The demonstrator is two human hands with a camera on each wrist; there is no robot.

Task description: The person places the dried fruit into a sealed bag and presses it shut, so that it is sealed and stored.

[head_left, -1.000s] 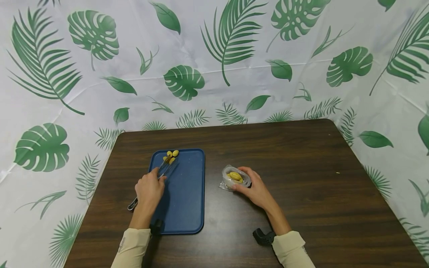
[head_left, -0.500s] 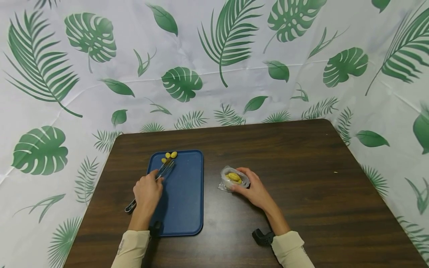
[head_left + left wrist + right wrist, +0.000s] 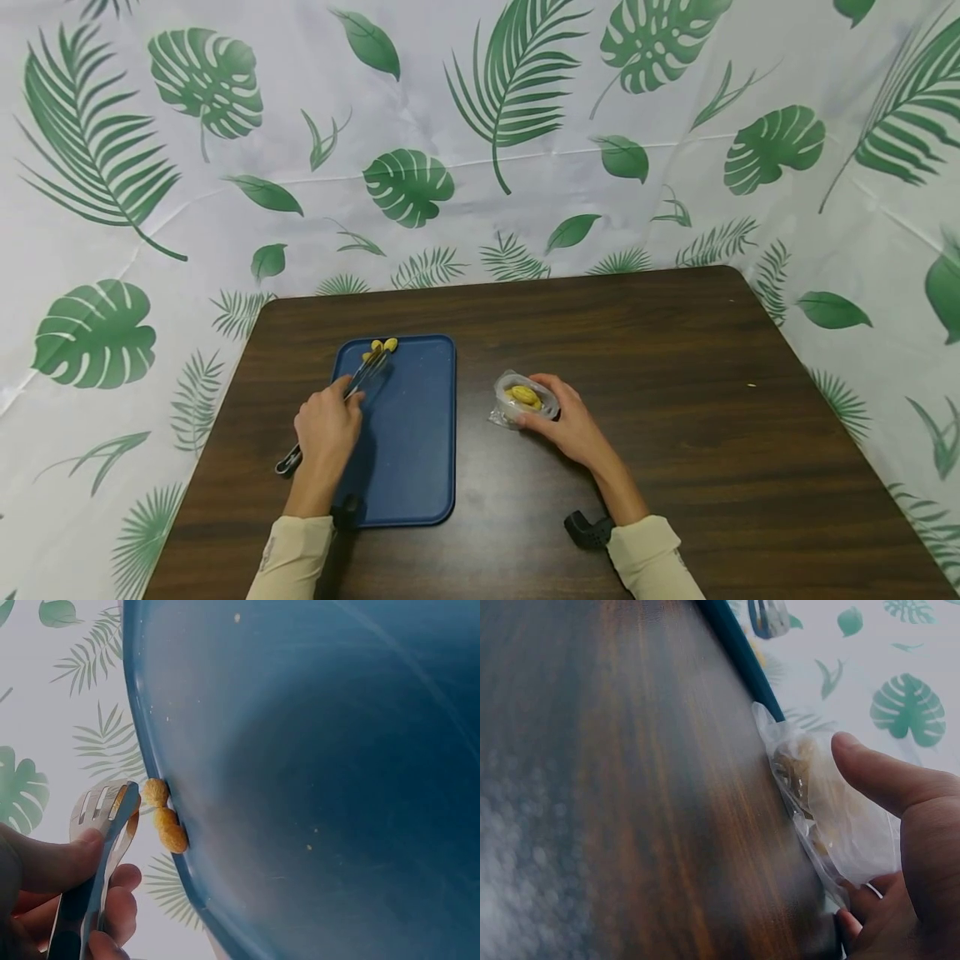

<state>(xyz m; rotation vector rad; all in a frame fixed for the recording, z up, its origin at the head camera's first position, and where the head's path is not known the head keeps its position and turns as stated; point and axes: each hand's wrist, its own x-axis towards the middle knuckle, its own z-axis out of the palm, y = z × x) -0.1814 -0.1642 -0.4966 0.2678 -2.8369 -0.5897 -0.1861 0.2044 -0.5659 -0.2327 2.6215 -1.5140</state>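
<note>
My left hand [image 3: 328, 427] grips a pair of metal tongs [image 3: 367, 371] with a slotted, fork-like jaw and dark handles. The tips slant over the far left corner of the blue tray [image 3: 412, 433]. There, beside the tips, lie several yellow, rounded, peanut-like pieces [image 3: 391, 343]. The left wrist view shows yellow behind the slots of the tongs [image 3: 105, 817]; whether a piece is pinched there is hard to tell. My right hand [image 3: 564, 421] holds a small clear plastic container [image 3: 506, 404], thumb on the near side and fingers on the far side. More yellow pieces [image 3: 525, 395] lie inside it.
A dark wood-grain table [image 3: 675, 400] bears the tray and container. Crumbs dot the tray surface. Clear plastic film [image 3: 501, 419] sticks out from under the container's left side. A leaf-print cloth [image 3: 480, 125] hangs behind the table.
The tongs and left hand have shifted slightly left. The tips have drawn closer together over the yellow pieces. My right hand and the container stay put.
</note>
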